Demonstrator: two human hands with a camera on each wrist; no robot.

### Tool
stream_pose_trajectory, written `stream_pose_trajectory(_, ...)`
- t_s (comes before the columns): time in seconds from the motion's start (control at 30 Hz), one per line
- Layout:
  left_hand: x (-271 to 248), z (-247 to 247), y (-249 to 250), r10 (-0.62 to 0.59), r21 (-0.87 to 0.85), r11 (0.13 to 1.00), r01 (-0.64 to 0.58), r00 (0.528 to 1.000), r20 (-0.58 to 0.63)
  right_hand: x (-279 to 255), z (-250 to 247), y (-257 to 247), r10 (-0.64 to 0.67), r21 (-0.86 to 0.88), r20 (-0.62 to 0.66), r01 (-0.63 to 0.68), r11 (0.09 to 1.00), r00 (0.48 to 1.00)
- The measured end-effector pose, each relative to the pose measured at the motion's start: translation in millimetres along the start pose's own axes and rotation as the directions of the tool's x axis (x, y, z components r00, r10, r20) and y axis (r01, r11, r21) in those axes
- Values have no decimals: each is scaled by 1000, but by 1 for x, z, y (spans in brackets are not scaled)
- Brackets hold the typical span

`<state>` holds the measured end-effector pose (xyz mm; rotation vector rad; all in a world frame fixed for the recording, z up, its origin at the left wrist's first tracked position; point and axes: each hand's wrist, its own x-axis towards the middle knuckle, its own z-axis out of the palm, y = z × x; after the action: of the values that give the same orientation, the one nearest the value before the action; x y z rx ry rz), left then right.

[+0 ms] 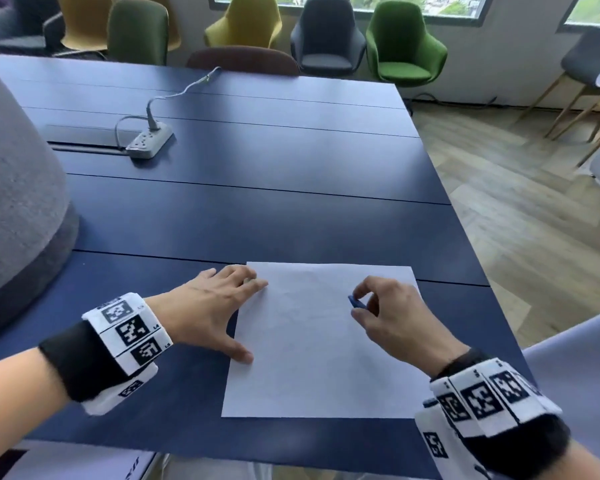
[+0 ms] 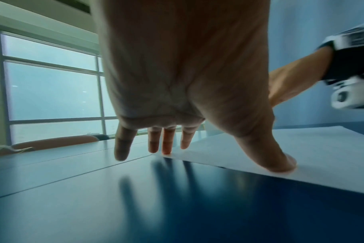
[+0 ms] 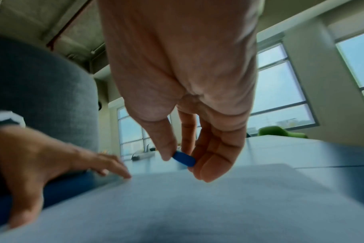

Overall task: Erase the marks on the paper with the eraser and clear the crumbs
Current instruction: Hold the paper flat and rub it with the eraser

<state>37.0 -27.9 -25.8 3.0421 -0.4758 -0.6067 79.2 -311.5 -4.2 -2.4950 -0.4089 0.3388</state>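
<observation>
A white sheet of paper [image 1: 309,344] lies on the dark blue table [image 1: 222,209] near its front edge. Any marks on it are too faint to make out. My left hand [image 1: 215,313] lies flat and spread at the sheet's left edge, fingertips and thumb pressing on the paper [image 2: 301,148]. My right hand [image 1: 388,313] hovers over the sheet's upper right part and pinches a small blue eraser [image 1: 355,302] between thumb and fingers. In the right wrist view the eraser [image 3: 184,159] sits just above the paper [image 3: 197,205]. No crumbs are visible.
A grey power strip [image 1: 149,140] with its cable lies at the back left of the table. A large grey felt-covered object [image 1: 18,188] stands at the left. Chairs [image 1: 404,43] line the far side. The table's right edge [image 1: 465,216] drops to wooden floor.
</observation>
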Motion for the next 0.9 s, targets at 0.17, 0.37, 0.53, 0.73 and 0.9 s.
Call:
stream_pose_trajectory(0.17, -12, 4, 21, 16, -11, 1000, -16, 1000, 10, 21, 29, -14, -83, -63, 3, 83, 995, 997)
stream_pose_trajectory(0.37, -15, 5, 15, 38, -79, 996, -36, 999, 15, 23, 36, -16, -130, -117, -23, 127, 985, 991)
stream_pose_trajectory(0.53, -16, 3, 10, 18, -124, 992, -16, 1000, 20, 27, 39, -39, -205, -40, 82, 208, 977, 975)
stream_pose_trajectory(0.73, -24, 5, 11, -7, -199, 980, 10, 1000, 19, 51, 41, -58, -250, -38, 168, 259, 965, 954)
stream_pose_trajectory(0.9, -24, 10, 6, -20, -138, 990, 25, 999, 35, 47, 49, -55, -211, 53, 185, 205, 977, 960)
